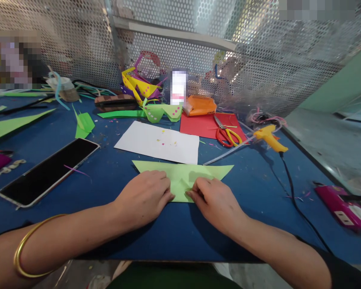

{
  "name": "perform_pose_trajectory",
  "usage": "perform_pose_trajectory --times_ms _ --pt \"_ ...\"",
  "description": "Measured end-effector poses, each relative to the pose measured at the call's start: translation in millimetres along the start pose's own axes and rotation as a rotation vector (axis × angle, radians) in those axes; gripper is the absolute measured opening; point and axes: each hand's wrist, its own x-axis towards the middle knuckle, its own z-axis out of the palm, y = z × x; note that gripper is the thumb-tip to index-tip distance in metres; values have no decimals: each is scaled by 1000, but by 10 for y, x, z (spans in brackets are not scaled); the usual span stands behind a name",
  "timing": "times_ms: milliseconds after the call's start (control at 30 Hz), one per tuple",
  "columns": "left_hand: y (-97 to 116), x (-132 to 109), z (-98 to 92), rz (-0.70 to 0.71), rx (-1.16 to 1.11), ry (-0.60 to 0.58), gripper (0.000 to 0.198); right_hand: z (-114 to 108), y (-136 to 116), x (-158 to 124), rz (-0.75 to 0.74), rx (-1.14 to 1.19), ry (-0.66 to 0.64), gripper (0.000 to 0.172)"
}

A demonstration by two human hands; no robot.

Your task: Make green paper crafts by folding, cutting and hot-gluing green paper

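Note:
A light green sheet of paper (180,172), folded into a boat-like shape with pointed ends left and right, lies flat near the table's front edge. My left hand (147,192) rests on its left part, fingers curled and thumb pressed to the lower edge. On the right part, my right hand (215,198) pinches the paper near its lower edge between thumb and forefinger. A small raised fold shows between the two hands. Just behind lies a white sheet (138,138) with tiny coloured scraps on it.
Scissors (225,134) lie on red paper (195,124), beside a yellow glue gun (269,136) with a cord running forward. A phone (51,172) lies at left. Green butterfly-shaped paper (162,112) and an orange case (201,105) stand behind. A magenta power strip (343,204) sits at right.

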Motion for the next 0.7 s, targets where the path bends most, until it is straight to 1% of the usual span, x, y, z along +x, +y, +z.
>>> perform_pose_trajectory --times_ms 233,433,600,700 --pt "-1 5 -18 -14 -33 18 27 13 -8 -2 -13 -11 9 18" --pt "-25 28 -74 -62 -170 -27 27 25 10 -2 -13 -27 3 20" --pt "-24 22 -58 -63 -166 -23 26 29 13 4 -26 -53 2 19" --pt "-33 19 -52 -68 -213 -15 26 20 19 7 -23 -47 -19 18"
